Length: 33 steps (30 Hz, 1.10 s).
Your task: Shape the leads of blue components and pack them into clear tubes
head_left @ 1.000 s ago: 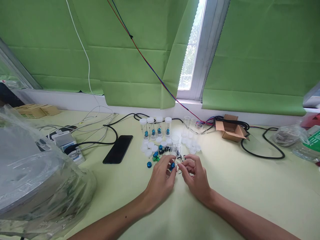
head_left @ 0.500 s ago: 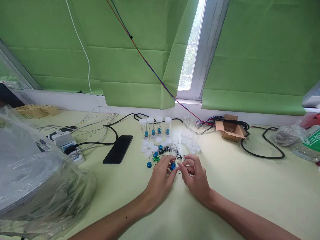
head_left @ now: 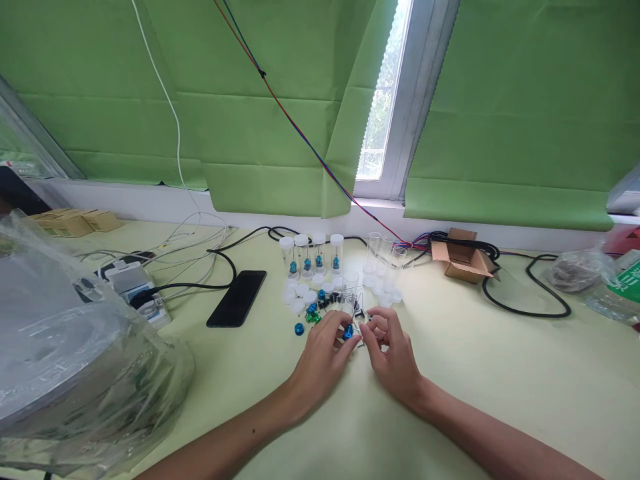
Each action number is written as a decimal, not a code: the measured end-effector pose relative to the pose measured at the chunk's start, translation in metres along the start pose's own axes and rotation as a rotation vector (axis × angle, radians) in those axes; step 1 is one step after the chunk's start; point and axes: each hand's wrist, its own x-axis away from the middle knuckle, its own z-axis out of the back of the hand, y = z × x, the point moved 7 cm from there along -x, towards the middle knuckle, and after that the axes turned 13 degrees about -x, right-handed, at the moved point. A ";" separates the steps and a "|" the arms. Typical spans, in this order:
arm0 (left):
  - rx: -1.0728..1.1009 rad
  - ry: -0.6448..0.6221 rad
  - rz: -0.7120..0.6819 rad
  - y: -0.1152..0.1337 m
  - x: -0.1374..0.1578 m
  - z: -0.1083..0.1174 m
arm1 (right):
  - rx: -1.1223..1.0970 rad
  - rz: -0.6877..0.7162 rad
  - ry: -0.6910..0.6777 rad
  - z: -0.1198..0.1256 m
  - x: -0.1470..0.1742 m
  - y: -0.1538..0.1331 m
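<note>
Between the thumb and fingers of my left hand (head_left: 324, 347) is a small blue metallic part (head_left: 348, 331). Just to its right, my right hand (head_left: 391, 343) has thumb and forefinger pinched together; whatever they hold is too small to name. Beyond the hands lie small green parts (head_left: 313, 318), black parts (head_left: 330, 299) and thin metal pins. A single blue part (head_left: 299, 329) rests left of my left hand. A clear open tube (head_left: 351, 283) stands right behind my fingers. White caps (head_left: 298, 306) are scattered to the left of it.
Several capped tubes (head_left: 307, 259) with blue pieces inside stand in a row at the back. Open clear tubes (head_left: 373, 253) are to their right. A black phone (head_left: 237, 299) lies left, near a power strip (head_left: 145, 300). An open cardboard box (head_left: 463, 267) holds black cable. Plastic-wrapped bulk (head_left: 85, 373) fills the left.
The blue part in my left hand has shifted very slightly right and tilted a little. Both hands otherwise keep almost the same place.
</note>
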 end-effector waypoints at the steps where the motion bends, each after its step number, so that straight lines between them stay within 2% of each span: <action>1: -0.003 -0.004 -0.003 0.000 0.000 0.000 | -0.001 -0.007 -0.005 0.000 0.000 0.000; 11: -0.012 -0.038 -0.010 -0.002 -0.001 -0.002 | -0.001 -0.044 -0.030 -0.001 0.001 0.005; 23: 0.017 -0.005 -0.012 0.004 -0.002 0.002 | 0.013 -0.039 -0.005 0.002 0.000 0.002; 33: 0.391 -0.102 0.141 -0.003 -0.003 -0.008 | 0.015 -0.050 0.035 0.005 -0.001 0.002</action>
